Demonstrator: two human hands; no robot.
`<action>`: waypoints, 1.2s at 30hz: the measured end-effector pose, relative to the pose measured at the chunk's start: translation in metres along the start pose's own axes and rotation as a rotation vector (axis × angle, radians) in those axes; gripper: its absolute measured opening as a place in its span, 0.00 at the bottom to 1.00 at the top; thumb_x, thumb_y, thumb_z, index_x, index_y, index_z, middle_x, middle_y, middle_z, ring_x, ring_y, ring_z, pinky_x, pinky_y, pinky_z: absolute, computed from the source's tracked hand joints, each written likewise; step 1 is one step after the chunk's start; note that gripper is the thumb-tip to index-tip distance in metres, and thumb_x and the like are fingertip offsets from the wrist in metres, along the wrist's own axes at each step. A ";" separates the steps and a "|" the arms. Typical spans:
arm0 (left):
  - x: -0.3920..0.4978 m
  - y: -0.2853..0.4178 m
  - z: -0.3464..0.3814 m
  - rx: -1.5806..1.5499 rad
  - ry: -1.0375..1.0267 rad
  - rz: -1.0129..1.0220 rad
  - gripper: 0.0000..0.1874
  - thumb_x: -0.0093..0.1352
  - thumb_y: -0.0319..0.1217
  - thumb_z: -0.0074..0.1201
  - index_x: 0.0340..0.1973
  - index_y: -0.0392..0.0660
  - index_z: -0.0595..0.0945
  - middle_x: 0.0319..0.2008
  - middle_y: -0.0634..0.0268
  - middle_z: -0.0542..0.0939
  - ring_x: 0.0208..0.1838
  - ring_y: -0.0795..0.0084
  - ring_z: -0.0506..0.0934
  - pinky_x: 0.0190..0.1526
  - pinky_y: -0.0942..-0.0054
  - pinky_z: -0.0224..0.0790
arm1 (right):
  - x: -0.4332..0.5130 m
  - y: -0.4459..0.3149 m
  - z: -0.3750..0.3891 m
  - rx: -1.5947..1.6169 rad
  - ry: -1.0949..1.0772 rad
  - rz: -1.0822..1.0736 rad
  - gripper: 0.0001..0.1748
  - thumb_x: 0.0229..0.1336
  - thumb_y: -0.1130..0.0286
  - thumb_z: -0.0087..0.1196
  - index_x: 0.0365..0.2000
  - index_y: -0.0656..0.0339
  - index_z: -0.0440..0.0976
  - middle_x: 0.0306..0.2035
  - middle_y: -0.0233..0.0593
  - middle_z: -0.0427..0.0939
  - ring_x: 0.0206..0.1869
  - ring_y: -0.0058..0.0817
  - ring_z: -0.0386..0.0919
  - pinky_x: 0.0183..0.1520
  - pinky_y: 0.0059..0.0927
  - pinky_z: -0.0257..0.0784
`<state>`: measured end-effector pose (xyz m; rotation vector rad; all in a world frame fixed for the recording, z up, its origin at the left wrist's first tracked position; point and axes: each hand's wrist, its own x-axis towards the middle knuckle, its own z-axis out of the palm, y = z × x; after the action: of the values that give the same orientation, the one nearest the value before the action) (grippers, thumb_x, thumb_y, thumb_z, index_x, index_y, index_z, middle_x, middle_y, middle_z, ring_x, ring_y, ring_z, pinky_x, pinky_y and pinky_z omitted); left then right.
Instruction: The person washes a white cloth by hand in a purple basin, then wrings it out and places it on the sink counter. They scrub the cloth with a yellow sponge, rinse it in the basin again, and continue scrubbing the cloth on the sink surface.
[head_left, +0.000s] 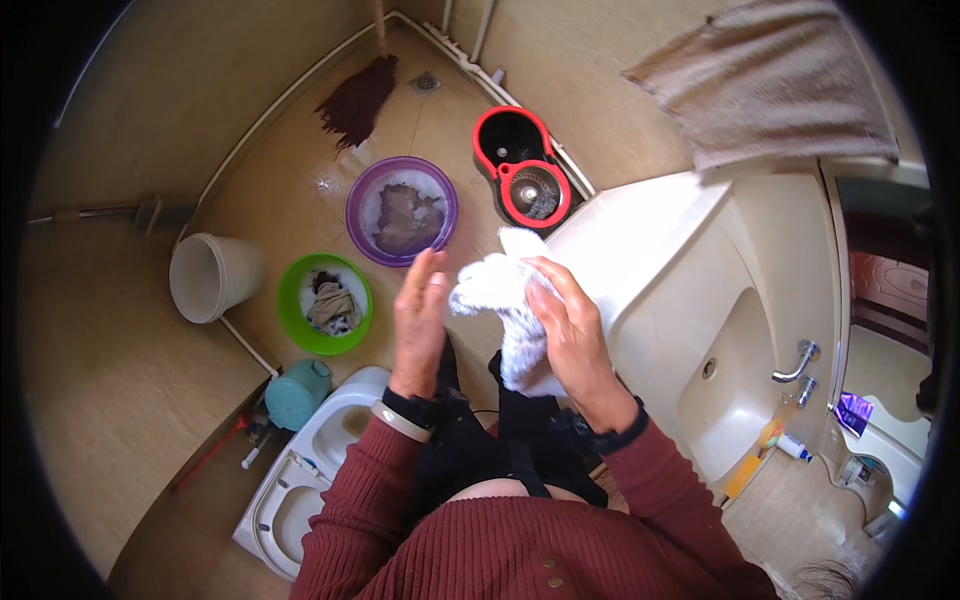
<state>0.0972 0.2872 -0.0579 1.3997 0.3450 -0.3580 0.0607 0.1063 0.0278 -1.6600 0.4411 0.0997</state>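
Observation:
A bunched white cloth (517, 322) hangs in front of me, gripped by my right hand (574, 326) with the fingers curled over its upper part. My left hand (418, 322) is raised a little to the left, apart from the cloth, and holds nothing. Past my left fingertips stands a purple basin (357, 240) on the floor; grey-brown cloth (409, 217) lies in its sudsy water. A green basin (289, 330) is nearer the left, with a beige cloth (334, 306) and darker pieces amid suds.
A red-and-black spin mop bucket (486, 154) stands by the far wall. On my right is the white washbasin (731, 390) with its faucet (796, 361). The toilet (277, 510), a white bucket (217, 277) and a teal bucket (295, 397) are at left. A dark mop head (364, 101) rests on wet tiles.

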 end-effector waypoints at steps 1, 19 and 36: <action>0.012 -0.002 -0.025 -0.012 0.067 -0.069 0.25 0.81 0.29 0.47 0.72 0.35 0.68 0.65 0.59 0.78 0.63 0.72 0.75 0.62 0.72 0.69 | 0.017 0.003 0.022 0.067 -0.017 -0.013 0.17 0.75 0.69 0.52 0.56 0.70 0.73 0.48 0.43 0.79 0.47 0.22 0.78 0.53 0.25 0.74; 0.136 -0.215 -0.160 -0.535 0.487 -0.404 0.28 0.81 0.31 0.47 0.72 0.30 0.62 0.63 0.48 0.76 0.56 0.64 0.81 0.56 0.66 0.74 | 0.265 0.299 0.242 0.370 -0.280 0.578 0.30 0.60 0.83 0.57 0.63 0.68 0.69 0.52 0.43 0.80 0.51 0.33 0.81 0.54 0.36 0.78; 0.227 -0.385 -0.153 -0.821 0.495 -0.465 0.25 0.83 0.31 0.43 0.71 0.29 0.63 0.63 0.44 0.76 0.62 0.54 0.78 0.63 0.58 0.72 | 0.383 0.628 0.266 -1.339 -1.043 -0.316 0.43 0.62 0.76 0.53 0.75 0.38 0.55 0.51 0.59 0.79 0.48 0.59 0.83 0.49 0.52 0.80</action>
<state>0.1280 0.3780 -0.5202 0.5651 1.0990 -0.1965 0.2493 0.2315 -0.7206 -2.5791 -0.8957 1.1554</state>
